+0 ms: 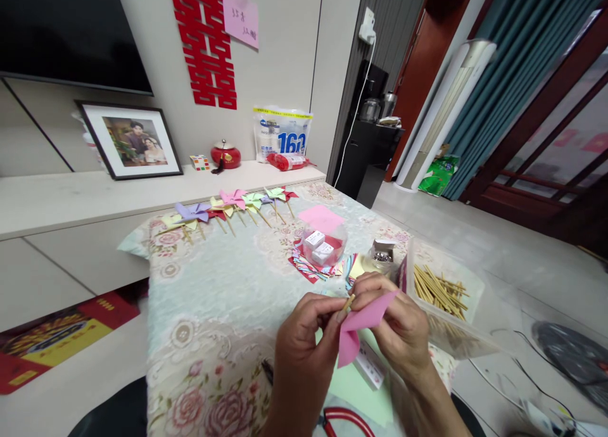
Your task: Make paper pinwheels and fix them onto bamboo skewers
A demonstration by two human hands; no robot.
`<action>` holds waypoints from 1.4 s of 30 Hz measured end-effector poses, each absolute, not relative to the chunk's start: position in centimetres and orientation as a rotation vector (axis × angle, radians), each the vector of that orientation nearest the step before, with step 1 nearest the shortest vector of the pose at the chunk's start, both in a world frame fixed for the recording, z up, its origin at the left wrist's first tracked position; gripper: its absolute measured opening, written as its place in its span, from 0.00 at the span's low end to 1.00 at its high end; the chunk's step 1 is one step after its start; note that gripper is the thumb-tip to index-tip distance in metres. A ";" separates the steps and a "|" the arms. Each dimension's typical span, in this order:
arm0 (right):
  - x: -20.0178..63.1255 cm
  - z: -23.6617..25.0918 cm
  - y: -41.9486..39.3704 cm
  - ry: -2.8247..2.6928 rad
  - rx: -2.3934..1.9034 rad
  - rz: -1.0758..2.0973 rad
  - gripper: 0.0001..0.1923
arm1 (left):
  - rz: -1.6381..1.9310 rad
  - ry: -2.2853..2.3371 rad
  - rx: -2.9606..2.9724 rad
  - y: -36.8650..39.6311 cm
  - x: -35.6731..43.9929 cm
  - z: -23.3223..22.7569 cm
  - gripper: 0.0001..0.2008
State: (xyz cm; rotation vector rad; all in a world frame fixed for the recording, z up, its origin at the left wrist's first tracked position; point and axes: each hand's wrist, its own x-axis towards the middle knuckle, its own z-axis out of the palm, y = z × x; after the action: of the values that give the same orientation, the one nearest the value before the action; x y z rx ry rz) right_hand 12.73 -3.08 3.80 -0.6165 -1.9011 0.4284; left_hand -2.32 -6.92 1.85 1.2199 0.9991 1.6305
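While a row of finished pinwheels (228,206) lies along the far edge of the table (213,310), I watch another one being put together near its front edge. By my count nine or so are done, fanned out on their sticks up and to the left of the hands. My left hand (304,335) is pinched shut on a short wooden stick (348,303), thumb and fingers tight around it. Touching it on the right, the pink paper (358,329) is folded but not yet a wheel, and my right hand (399,326) grips its upper edge, fingers closed. Beyond the hands lie cut coloured squares (313,269), and to their right a clear box of sticks (439,291), so plenty looks left to make.
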 end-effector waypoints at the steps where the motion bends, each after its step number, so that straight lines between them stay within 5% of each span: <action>1: 12.7 3.8 -3.1 -1.900 -0.622 0.427 0.12 | 1.634 1.002 1.231 -6.9 -2.3 1.8 0.05; 15: 12.8 3.1 -3.0 -1.822 -0.658 0.495 0.10 | 1.725 1.231 1.711 -7.6 -2.8 3.1 0.08; 24: 13.1 3.4 -3.1 -1.896 -0.558 0.420 0.22 | 1.776 1.292 2.035 -7.7 -3.0 3.1 0.11; 42: 13.0 3.3 -3.2 -1.839 -0.614 0.420 0.15 | 1.703 1.296 2.071 -8.1 -2.5 2.1 0.13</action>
State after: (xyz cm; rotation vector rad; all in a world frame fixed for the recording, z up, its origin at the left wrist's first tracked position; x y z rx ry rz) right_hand 13.02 -3.16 3.29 -0.6135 -1.8392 0.4197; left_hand -2.52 -8.11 2.09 2.0711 1.2957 1.7034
